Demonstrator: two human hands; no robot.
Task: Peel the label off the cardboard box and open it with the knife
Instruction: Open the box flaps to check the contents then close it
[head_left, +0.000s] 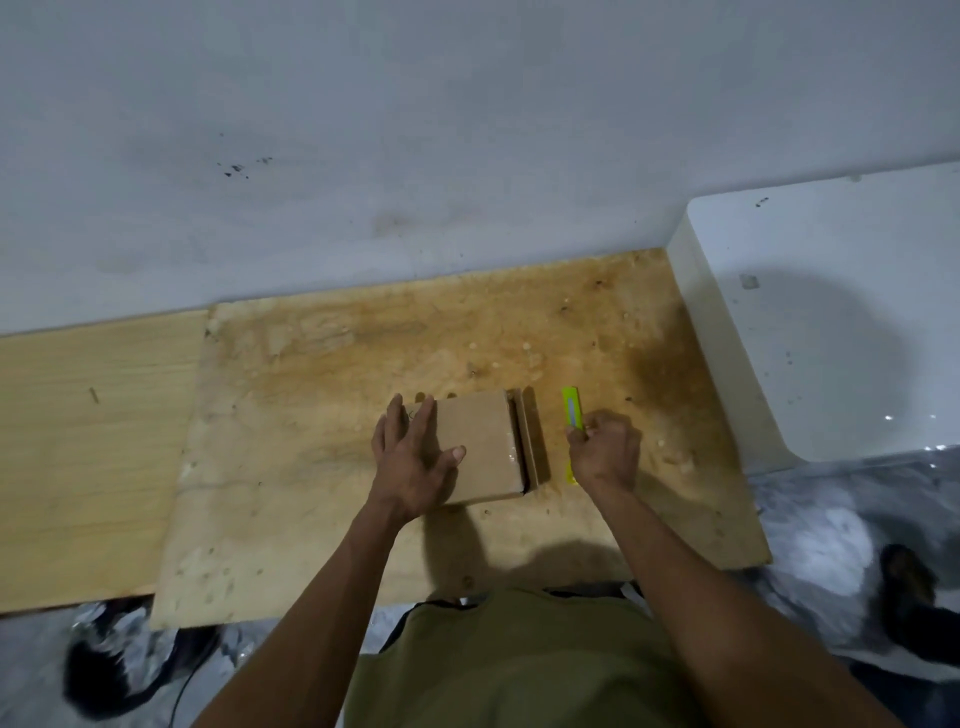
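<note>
A small brown cardboard box lies flat on the stained plywood board, with a narrow flap standing loose along its right side. My left hand rests flat on the box's left half, fingers spread. A neon-yellow utility knife lies just right of the box, pointing away from me. My right hand covers the knife's near half and its fingers are curled around it. No label shows on the box top.
A white rounded block stands at the board's right edge. A pale wooden panel adjoins the board on the left. A grey wall rises behind. Shiny grey floor and dark footwear lie below right.
</note>
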